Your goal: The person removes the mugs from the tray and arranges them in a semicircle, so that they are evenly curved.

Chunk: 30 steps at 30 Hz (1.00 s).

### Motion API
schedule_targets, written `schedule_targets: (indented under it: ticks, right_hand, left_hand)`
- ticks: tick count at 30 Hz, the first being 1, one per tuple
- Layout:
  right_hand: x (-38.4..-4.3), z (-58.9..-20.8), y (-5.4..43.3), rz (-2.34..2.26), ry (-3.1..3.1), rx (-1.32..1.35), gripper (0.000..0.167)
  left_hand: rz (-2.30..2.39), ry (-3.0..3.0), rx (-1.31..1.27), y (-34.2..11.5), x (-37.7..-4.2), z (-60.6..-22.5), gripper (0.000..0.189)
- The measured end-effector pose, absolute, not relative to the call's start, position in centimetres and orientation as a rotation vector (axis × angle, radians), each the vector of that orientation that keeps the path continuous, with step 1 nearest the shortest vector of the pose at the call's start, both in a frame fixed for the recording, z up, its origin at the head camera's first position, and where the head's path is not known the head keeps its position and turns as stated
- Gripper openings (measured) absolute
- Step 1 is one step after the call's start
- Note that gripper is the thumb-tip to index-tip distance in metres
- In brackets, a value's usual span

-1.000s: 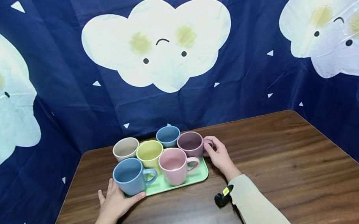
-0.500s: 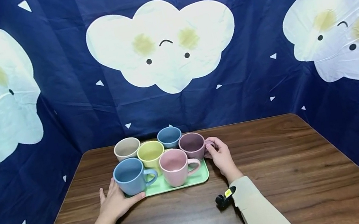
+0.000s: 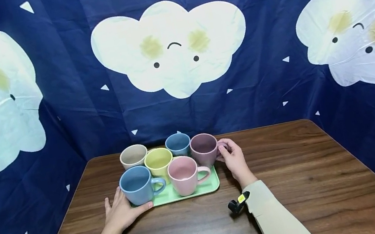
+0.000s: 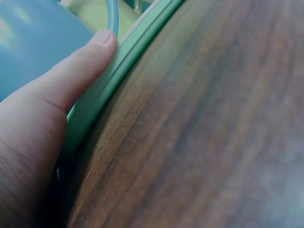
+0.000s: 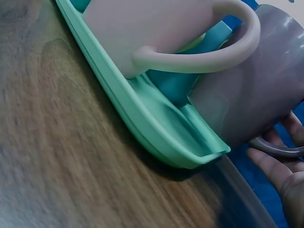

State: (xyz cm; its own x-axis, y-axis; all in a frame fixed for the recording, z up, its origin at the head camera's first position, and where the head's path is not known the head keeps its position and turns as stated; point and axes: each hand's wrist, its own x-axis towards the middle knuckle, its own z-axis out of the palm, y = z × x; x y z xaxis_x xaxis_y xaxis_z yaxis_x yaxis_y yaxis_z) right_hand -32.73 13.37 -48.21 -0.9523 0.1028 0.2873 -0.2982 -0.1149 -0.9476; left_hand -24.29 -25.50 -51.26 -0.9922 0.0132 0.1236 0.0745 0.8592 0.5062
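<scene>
My right hand (image 3: 234, 161) pinches the handle of a mauve mug (image 3: 204, 147) at the back right of a mint-green tray (image 3: 202, 189). In the right wrist view that mug (image 5: 256, 80) overlaps the tray's end, thumb and fingers on its handle. At the tray's front left corner lies my left hand (image 3: 119, 212), fingers spread and thumb stretched along the front rim. Right beside it stands a blue mug (image 3: 139, 192). The left wrist view shows the thumb (image 4: 90, 59) against the tray rim, in front of this mug. A pink mug (image 3: 184, 182) occupies the tray's front right.
Behind the front mugs are a yellow-green mug (image 3: 158, 164), a beige mug (image 3: 132, 158) and a second blue mug (image 3: 178, 145). The tray rests on a brown wooden table (image 3: 297, 181). Dark blue cloth (image 3: 273, 89) with white clouds hangs behind and at both sides.
The mauve mug has risen slightly and shifted to the right, with my right hand moving along on its handle. My left hand and the other mugs keep their places.
</scene>
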Motion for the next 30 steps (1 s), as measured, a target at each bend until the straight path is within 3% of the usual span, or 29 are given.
schedule_targets:
  ticks: [30]
  right_hand:
    - [-33.5, -48.5, 18.1, 2.142, -1.861, 0.095, 0.022]
  left_hand:
    - [-0.804, -2.927, -0.064, -25.6, -24.2, -51.4, 0.126]
